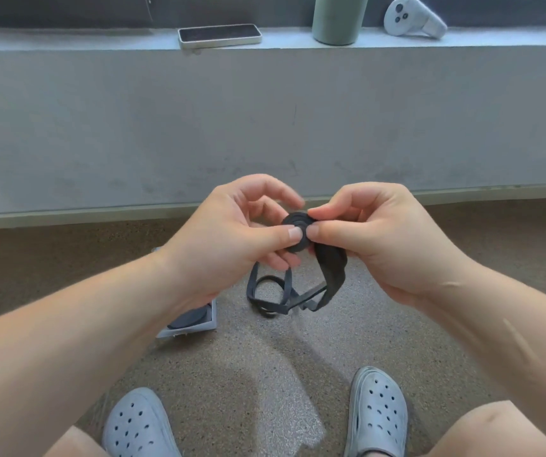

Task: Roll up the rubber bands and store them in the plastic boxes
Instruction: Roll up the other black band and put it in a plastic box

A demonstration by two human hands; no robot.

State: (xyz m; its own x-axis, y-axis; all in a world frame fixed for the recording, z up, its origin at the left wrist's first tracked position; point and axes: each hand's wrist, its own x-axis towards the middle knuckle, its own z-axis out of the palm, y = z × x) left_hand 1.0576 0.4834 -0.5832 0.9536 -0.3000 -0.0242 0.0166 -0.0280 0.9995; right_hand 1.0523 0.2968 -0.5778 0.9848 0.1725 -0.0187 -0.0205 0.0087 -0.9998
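Note:
A black rubber band (298, 225) is partly wound into a flat coil between my hands, held above the floor. My left hand (232, 235) pinches the coil with its thumb on the front face. My right hand (373, 239) pinches it from the right with thumb and forefinger. The band's loose tail (274, 296) hangs down in tangled loops below the coil. A clear plastic box (195, 324) lies on the floor under my left wrist, with a rolled black band (187, 319) inside; my forearm hides most of it.
A grey concrete ledge (265, 110) runs across in front of me. On its top lie a phone (220, 35), a green cup (337, 19) and a white controller (413, 16). My two feet in pale clogs (377, 413) rest on the speckled floor.

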